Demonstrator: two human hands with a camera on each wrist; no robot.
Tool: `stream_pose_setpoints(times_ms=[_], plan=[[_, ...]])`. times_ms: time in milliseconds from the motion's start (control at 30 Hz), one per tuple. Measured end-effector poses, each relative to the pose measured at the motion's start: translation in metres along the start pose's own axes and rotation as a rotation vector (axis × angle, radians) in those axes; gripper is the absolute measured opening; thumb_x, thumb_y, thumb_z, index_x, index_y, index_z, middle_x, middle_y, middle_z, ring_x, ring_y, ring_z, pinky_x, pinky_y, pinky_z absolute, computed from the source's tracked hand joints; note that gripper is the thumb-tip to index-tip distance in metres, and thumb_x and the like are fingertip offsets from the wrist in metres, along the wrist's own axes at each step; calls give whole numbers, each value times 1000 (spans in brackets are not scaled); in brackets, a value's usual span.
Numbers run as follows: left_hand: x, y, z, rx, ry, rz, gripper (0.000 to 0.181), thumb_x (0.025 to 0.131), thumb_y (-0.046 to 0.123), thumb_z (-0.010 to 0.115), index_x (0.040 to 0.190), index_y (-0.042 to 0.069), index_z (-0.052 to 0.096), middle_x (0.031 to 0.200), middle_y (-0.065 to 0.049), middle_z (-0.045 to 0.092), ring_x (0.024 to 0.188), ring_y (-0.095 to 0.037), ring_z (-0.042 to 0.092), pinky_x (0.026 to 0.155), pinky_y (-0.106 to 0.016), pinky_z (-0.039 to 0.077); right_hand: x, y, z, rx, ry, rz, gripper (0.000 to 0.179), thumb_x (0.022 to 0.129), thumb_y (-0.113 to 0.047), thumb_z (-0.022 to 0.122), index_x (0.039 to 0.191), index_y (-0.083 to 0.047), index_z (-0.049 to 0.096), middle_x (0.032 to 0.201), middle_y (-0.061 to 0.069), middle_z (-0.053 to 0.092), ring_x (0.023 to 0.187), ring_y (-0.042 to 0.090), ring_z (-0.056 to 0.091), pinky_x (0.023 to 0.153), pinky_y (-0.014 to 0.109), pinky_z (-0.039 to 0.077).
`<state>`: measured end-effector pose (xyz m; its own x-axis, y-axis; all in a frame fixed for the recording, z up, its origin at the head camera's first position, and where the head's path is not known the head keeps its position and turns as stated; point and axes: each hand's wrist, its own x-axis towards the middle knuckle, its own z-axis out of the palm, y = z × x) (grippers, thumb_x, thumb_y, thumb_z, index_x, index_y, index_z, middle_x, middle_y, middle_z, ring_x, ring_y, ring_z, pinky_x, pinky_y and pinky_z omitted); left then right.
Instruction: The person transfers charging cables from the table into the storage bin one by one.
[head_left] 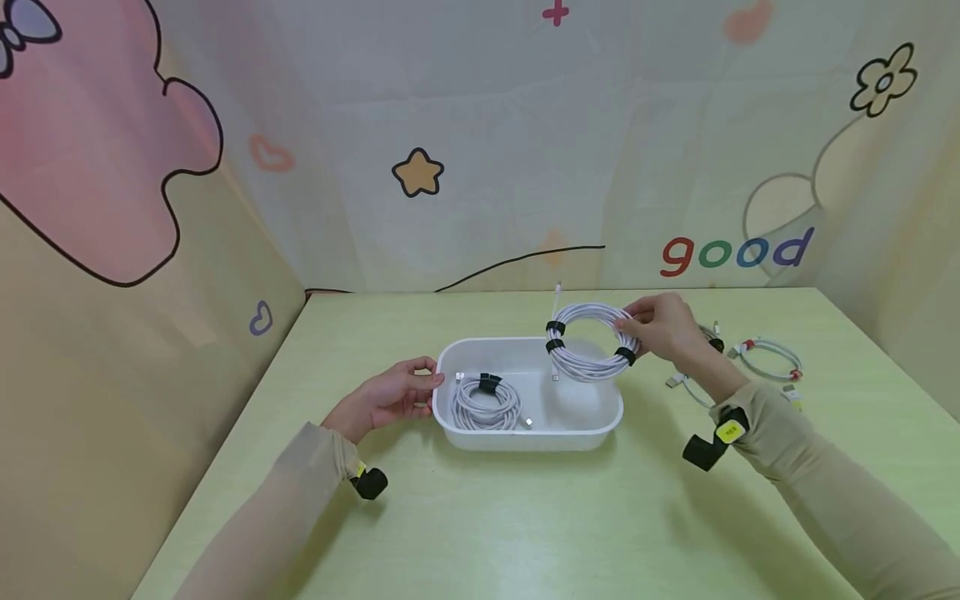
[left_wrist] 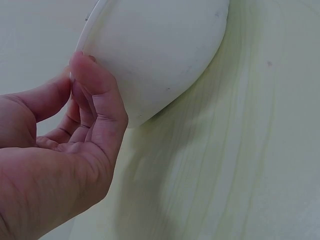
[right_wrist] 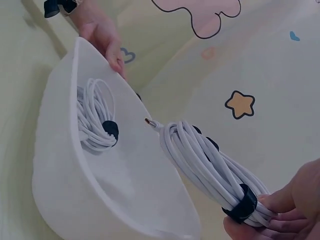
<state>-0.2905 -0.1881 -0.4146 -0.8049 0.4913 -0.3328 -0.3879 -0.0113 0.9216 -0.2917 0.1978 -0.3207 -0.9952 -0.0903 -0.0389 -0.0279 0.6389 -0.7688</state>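
- A large coil of white cable bound with three black straps (head_left: pixel 592 342) hangs in the air above the far right part of a white oval plastic tub (head_left: pixel 600 425), tilted with its far side higher; a plug end sticks up from its far edge.
- The right hand (head_left: pixel 663 327) pinches this coil at its right side, fingers and thumb curled round the strands just beside one black strap (right_wrist: pixel 241 204).
- In the right wrist view the coil (right_wrist: pixel 205 165) points its metal plug tip toward the tub's (right_wrist: pixel 125 200) inside wall without touching it.
- A smaller coil of white cable with one black strap (head_left: pixel 486 402) lies flat in the left half of the tub, a silver plug near its right edge.
- The left hand (head_left: pixel 390 396) rests against the tub's left end, fingers only lightly bent, fingertips (left_wrist: pixel 82 67) touching the rim and outer wall (left_wrist: pixel 160 50); it grips nothing.
- The tub stands on a pale green wooden table (head_left: pixel 525 517).
- More loose white cables (head_left: pixel 765 360) lie on the table to the right, behind the right wrist.
- Both arms wear beige sleeves (head_left: pixel 825 467).
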Motion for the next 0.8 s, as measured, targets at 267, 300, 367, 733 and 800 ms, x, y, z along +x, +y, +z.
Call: stream_pose_setpoints(times_ms=[267, 300, 367, 733, 800], plan=[[0, 0, 0, -3, 1, -4, 8, 99, 11, 52, 102, 14, 46, 82, 0, 61, 65, -9, 59, 58, -20, 51, -4, 0, 16, -37, -37, -24, 36, 94, -14, 62, 121, 10, 57, 104, 26, 65, 65, 14, 59, 59, 25, 57], [0, 0, 0, -1, 2, -5, 7, 99, 11, 52, 102, 14, 46, 82, 0, 60, 65, -9, 58, 58, -20, 51, -4, 0, 18, -42, -43, -24, 36, 93, -15, 63, 121, 9, 57, 103, 25, 65, 65, 14, 59, 59, 24, 56], [0, 0, 0, 3, 3, -8, 7, 99, 11, 52, 102, 14, 46, 83, 0, 60, 66, -10, 58, 58, -20, 51, -5, 0, 22, -49, -53, -21, 36, 93, -15, 63, 120, 8, 58, 103, 24, 66, 65, 14, 59, 58, 23, 55], [1, 0, 0, 5, 9, -13, 7, 100, 11, 51, 102, 14, 45, 85, -2, 58, 66, -10, 58, 59, -20, 51, -4, 0, 41, -87, -76, -78, 35, 93, -12, 63, 119, 9, 59, 100, 24, 67, 64, 13, 58, 56, 26, 56], [1, 0, 0, 3, 8, -13, 7, 100, 11, 50, 102, 14, 45, 85, -2, 58, 66, -10, 58, 58, -20, 51, -3, 0, 44, -97, -74, -88, 33, 92, -12, 64, 117, 9, 60, 98, 23, 67, 63, 13, 58, 55, 26, 55]])
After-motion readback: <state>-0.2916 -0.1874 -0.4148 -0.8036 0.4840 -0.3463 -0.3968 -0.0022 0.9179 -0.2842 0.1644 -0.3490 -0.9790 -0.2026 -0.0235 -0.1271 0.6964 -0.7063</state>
